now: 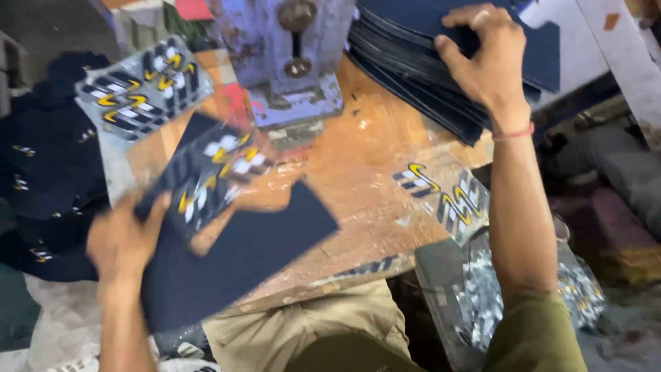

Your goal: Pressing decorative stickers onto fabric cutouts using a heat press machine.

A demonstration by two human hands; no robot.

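Worker at a wooden bench (358, 179), seen from above: left hand (124, 241), blurred, is clamped on a dark navy fabric panel (234, 255) printed w/ yellow-and-white marks; panel sticks out right of the hand, over the bench's near edge. A clear sheet of the same marks (444, 196) lies by the right forearm, a 2nd sheet (141, 86) at far left. Farther back, right hand (485, 58) rests atop a stack of navy pieces (413, 62), fingers curled around the top piece's edge. Grey-blue press machine (289, 48) stands behind, btwn both hands.
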